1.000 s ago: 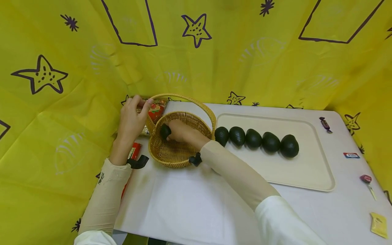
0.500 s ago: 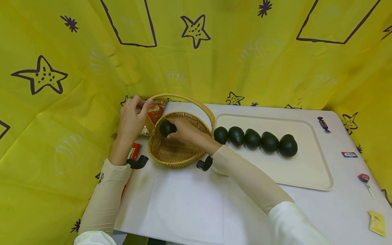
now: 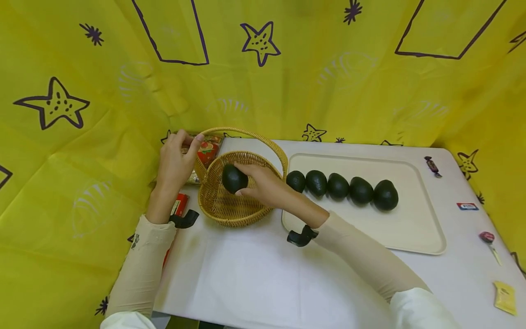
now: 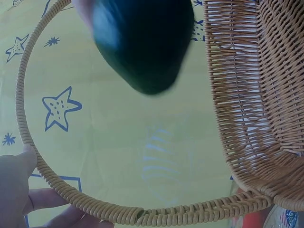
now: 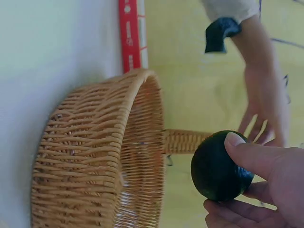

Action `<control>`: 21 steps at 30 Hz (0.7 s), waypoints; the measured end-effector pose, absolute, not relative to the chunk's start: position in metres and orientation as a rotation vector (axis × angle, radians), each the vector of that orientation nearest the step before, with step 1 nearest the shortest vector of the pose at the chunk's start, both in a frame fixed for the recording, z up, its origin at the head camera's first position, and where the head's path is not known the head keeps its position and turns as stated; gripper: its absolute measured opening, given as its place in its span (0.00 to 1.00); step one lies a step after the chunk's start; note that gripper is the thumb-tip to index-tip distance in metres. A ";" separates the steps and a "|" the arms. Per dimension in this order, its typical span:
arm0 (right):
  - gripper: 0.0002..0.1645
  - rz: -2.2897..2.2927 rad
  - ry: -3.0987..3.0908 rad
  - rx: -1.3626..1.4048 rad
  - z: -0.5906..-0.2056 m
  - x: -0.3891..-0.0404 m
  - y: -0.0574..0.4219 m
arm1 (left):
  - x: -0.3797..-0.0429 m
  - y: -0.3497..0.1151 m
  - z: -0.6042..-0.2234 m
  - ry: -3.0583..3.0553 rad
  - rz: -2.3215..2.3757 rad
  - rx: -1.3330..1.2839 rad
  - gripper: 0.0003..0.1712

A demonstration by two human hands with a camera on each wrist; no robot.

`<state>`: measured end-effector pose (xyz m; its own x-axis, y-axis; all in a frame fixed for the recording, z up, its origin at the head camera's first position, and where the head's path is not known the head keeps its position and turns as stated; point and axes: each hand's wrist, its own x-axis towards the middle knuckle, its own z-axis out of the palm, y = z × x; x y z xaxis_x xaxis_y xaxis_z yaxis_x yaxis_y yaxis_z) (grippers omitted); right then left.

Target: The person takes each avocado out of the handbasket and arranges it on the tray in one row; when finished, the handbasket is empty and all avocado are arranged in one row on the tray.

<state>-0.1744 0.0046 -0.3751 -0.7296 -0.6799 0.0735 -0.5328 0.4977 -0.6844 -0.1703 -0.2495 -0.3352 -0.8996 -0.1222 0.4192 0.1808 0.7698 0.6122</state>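
My right hand (image 3: 263, 185) grips a dark green avocado (image 3: 235, 178) above the opening of a wicker basket (image 3: 234, 222). In the right wrist view the thumb lies over the avocado (image 5: 219, 166), with fingers beneath it, and the fruit is out past the basket's rim. My left hand (image 3: 177, 155) holds the basket's arched handle (image 3: 246, 132) on its left side; the left wrist view shows fingers round the wrapped handle (image 4: 90, 202). No other avocado shows in the visible part of the basket. Right of it, a row of several avocados (image 3: 338, 186) lies on a cream tray (image 3: 407, 228).
Colourful snack packets (image 3: 208, 151) stand behind the basket's left side. A red box (image 3: 179, 204) lies by the left forearm. Along the table's right side are a wrapped candy (image 3: 433, 167), a small blue-red packet (image 3: 467, 206), a lollipop (image 3: 487, 237) and a yellow sachet (image 3: 504, 298).
My right hand has lifted the avocado up from inside the basket and drawn it rightward, toward me. The left hand stays on the handle, and the row on the tray is unchanged.
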 end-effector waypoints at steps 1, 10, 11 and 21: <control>0.47 -1.046 2.535 -1.043 -0.373 -0.170 0.010 | -0.170 -0.249 -0.335 -2.523 -0.938 -0.045 0.31; 0.48 -1.044 2.505 -1.169 -0.357 -0.138 0.062 | -0.170 -0.249 -0.336 -2.504 -0.948 -0.060 0.30; 0.47 -1.051 2.504 -1.181 -0.356 -0.134 0.068 | -0.170 -0.249 -0.336 -2.504 -0.949 -0.061 0.30; 0.47 -1.106 2.589 -1.101 -0.357 -0.102 0.141 | -0.170 -0.249 -0.336 -2.506 -0.954 -0.060 0.31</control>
<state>-0.1024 0.1408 -0.3570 -0.7288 -0.6648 0.1640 -0.5782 0.4691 -0.6675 -0.1696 -0.2487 -0.3359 -0.8953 -0.1184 0.4295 0.1973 0.7589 0.6206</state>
